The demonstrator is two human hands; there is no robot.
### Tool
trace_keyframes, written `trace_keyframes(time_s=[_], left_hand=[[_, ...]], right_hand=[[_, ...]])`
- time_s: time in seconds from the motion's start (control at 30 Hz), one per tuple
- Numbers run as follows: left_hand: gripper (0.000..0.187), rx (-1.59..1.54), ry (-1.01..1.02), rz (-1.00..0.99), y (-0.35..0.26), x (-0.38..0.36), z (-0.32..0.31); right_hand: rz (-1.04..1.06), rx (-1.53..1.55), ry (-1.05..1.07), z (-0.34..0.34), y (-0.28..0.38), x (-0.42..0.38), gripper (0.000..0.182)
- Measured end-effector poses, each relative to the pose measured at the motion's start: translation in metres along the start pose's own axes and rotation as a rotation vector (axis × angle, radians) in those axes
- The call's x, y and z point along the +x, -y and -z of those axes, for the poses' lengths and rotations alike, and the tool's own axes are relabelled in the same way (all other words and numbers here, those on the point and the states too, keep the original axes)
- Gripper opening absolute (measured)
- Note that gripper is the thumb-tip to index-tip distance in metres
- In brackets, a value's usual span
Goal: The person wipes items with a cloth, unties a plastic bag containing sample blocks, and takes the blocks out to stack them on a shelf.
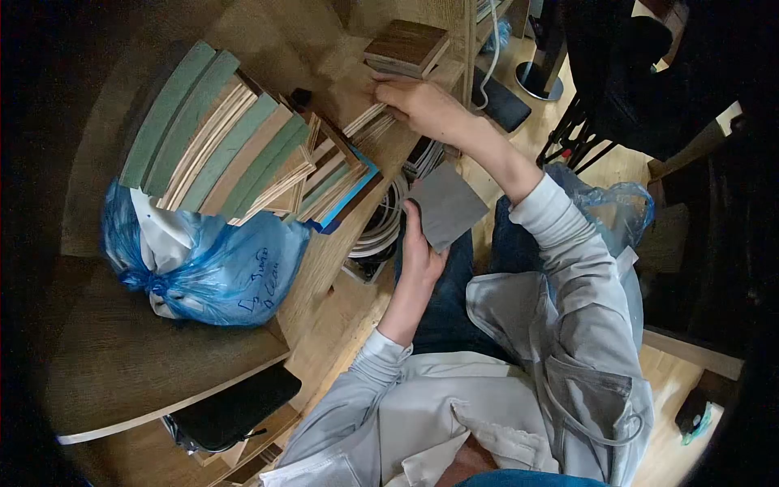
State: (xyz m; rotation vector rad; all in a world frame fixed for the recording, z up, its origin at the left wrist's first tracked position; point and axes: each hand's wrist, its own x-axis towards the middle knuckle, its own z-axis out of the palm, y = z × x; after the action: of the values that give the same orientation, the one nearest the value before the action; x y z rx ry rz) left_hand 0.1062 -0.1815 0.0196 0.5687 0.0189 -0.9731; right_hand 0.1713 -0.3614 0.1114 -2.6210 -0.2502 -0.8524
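Note:
A flat grey square sheet or panel [448, 206] is held in my left hand [419, 252], with the thumb along its near edge. My right hand [422, 107] reaches over the wooden shelf, its fingers bent at the far end of a small pile of thin light strips [369, 126]. Just beyond those fingers sits a stack of dark brown wooden blocks [407, 47]. What the right fingertips hold, if anything, is hidden. Left of the strips stands a long row of green, brown and pale wood-edged pieces [231, 146].
A tied blue plastic bag [235, 264] lies below the row. Coiled pale cable [384, 227] hangs beneath the shelf edge. A black case [235, 410] is at lower left. A clear plastic bag [613, 211] and dark chair parts [625, 89] are on the right.

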Motion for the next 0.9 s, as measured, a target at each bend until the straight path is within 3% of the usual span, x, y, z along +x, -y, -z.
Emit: trace_keyframes(time_s=[0.2,0.3,0.33,0.43,0.57,0.73,0.87,0.9], left_hand=[[0.06,-0.122,-0.046,-0.005,-0.006,0.002,-0.009],[0.061,-0.117,-0.099,-0.025,-0.009,0.008,-0.015],[0.062,-0.11,-0.12,-0.036,-0.008,0.009,-0.017],[0.062,-0.117,-0.175,-0.029,-0.006,0.014,-0.025],[0.066,-0.081,-0.149,-0.03,-0.001,0.021,-0.023],[0.069,0.115,-0.054,-0.086,0.005,0.021,-0.033],[0.068,0.106,0.091,-0.189,0.005,0.019,-0.041],[0.068,0.106,0.091,-0.199,0.003,0.021,-0.038]], right_hand=[[0.146,0.141,-0.084,0.017,-0.005,-0.017,0.02],[-0.32,0.474,-0.297,0.043,0.008,-0.044,0.021],[-0.331,0.469,-0.296,0.048,0.007,-0.057,0.021],[-0.736,0.786,-0.129,0.061,0.003,-0.089,0.025],[-0.838,0.99,0.06,0.065,0.024,-0.12,0.028],[-0.817,0.998,0.086,0.065,0.041,-0.128,0.029],[-0.636,0.924,0.073,0.069,0.031,-0.12,0.027],[-0.64,0.915,-0.066,0.079,0.029,-0.111,0.027]])
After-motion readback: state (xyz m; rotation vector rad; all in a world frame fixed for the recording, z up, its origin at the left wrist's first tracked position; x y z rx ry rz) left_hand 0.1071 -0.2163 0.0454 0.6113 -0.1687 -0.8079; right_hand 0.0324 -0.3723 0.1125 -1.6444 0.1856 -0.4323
